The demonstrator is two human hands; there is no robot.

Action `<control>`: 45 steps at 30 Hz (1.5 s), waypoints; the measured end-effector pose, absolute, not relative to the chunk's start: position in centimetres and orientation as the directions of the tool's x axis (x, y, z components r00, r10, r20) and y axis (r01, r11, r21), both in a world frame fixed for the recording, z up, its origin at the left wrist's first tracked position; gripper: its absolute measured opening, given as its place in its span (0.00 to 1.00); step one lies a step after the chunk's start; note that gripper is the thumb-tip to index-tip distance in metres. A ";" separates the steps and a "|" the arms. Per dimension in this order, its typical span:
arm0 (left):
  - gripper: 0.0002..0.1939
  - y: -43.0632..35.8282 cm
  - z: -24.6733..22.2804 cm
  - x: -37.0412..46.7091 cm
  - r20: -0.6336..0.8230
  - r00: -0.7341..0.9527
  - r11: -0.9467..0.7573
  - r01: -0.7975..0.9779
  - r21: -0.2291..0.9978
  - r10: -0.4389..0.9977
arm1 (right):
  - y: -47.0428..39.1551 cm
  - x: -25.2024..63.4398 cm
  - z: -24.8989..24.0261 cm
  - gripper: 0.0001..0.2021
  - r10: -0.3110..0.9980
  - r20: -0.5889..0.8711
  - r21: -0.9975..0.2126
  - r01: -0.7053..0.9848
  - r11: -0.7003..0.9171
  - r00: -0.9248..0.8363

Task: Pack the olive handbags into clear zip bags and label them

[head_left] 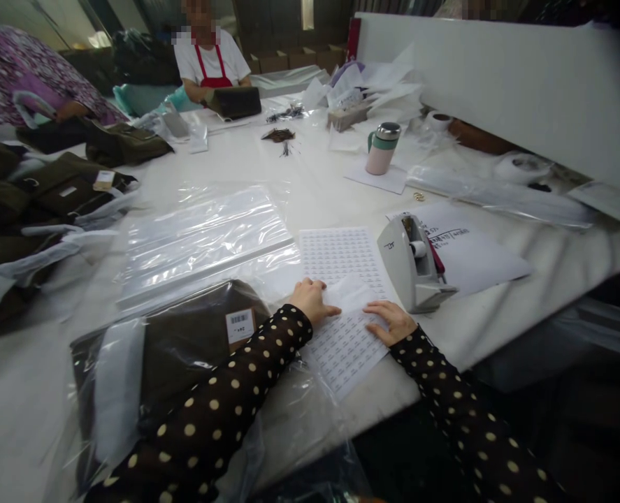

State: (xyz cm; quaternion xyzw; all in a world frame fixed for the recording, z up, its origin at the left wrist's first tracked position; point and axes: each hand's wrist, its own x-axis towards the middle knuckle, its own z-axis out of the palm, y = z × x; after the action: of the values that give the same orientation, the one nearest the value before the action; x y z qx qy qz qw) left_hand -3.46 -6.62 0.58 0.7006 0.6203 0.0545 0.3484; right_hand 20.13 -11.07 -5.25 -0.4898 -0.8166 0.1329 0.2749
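Observation:
A sheet of small printed labels (341,255) lies on the white table, with a loose whitish piece over its middle. My left hand (312,300) rests on the sheet's left side, fingers apart. At the right edge of the sheet, my right hand (389,321) touches the paper with its fingers spread. Neither hand visibly holds anything. Under and beside my left forearm lies a dark bag (184,349) in clear plastic, with a barcode tag (240,327) on it. Flat clear plastic bags (210,237) are stacked behind it.
A tape dispenser (414,265) stands right of the sheet, beside paper with handwriting (477,244). A pink and green cup (381,149) stands further back. Dark bags (63,185) are piled at left. Two people are across the table, one with hands at a dark bag (236,102).

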 end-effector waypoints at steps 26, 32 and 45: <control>0.15 -2.6 0.5 -1.4 -0.565 0.773 0.677 0.252 0.691 0.289 | -7.9 21.9 -2.2 0.09 0.607 0.493 -0.274 0.551 0.788 -0.624; 0.20 -2.6 0.3 -1.3 -0.587 0.740 0.682 0.245 0.689 0.327 | -7.9 21.0 -1.3 0.06 0.513 0.585 -0.243 0.468 0.850 -0.628; 0.17 -3.3 2.0 -1.2 -0.574 0.708 0.677 0.184 0.713 0.412 | -7.8 19.6 1.0 0.09 0.508 0.499 -0.185 0.486 0.854 -0.702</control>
State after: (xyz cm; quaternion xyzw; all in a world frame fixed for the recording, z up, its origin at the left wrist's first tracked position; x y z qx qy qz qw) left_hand -1.20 -3.29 2.05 0.3959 0.3762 0.0684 0.8349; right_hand 19.55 -7.80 0.98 -0.2696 -0.9223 0.0198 0.2762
